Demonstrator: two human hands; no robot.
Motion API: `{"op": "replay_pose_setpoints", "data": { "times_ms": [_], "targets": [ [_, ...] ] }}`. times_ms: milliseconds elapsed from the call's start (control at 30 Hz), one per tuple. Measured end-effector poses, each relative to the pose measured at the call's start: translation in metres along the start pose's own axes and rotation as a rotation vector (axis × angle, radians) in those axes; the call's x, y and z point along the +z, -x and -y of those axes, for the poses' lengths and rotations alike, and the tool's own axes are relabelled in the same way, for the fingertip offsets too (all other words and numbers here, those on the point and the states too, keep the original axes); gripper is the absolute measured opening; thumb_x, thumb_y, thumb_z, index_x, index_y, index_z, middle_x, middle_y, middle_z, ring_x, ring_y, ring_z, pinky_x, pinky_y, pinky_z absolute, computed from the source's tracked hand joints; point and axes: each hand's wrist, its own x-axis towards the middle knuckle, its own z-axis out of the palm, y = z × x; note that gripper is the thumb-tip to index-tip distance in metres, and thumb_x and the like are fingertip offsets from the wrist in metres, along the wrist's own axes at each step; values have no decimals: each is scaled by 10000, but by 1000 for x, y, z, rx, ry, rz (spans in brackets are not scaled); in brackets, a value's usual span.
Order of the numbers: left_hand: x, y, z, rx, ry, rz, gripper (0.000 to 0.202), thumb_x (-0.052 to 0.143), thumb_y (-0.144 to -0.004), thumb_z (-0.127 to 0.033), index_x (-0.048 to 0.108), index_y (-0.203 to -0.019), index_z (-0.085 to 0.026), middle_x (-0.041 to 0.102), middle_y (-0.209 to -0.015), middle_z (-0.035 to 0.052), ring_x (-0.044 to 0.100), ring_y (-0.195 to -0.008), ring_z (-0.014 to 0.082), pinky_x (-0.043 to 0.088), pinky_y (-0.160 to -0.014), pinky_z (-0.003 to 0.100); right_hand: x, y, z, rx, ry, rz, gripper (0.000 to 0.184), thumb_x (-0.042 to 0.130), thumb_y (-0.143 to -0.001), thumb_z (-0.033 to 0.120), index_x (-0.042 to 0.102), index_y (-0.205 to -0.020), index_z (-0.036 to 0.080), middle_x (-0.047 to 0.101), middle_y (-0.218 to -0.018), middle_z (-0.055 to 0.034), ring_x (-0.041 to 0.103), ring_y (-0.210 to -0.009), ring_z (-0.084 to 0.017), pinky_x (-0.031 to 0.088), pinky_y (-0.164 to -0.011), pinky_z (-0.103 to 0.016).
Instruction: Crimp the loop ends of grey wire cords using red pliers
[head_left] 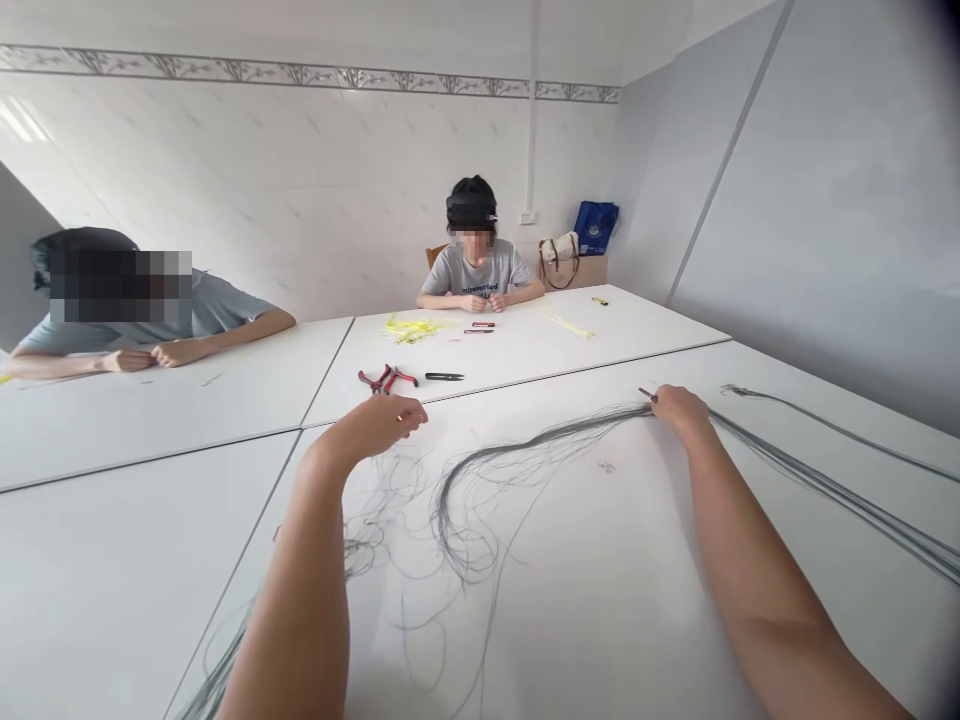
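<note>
White tabletop (112,570), thin grey wires (540,431) pinched in right hand (679,408).

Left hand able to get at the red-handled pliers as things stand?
Probably yes. The left hand hangs just short of the red-handled pliers, which lie on the table ahead, and nothing stands between them. The loose grey wires lie behind and below the hand, out of that path.

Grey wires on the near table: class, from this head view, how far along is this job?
Done: a long run of grey wires lies straightened out to the right. In hand: the right hand pinches the gathered wires. Left: loose grey loops sprawl under the left hand, and the red-handled pliers lie untouched beyond it.
</note>
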Motion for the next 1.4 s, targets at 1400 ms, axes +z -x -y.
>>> {"op": "replay_pose_setpoints", "data": {
  "times_ms": [1400],
  "targets": [
    [-19,51,-40,269,574,-504,163,653,-850,-344,705,-867,-190,763,-802,43,645,-621,145,483,-576,255,-72,231,192,-1011,-1449,127,228,645,-921,438,597,-883,219,497,-699,33,442,-622,-120,378,-600,-271]
  ]
}}
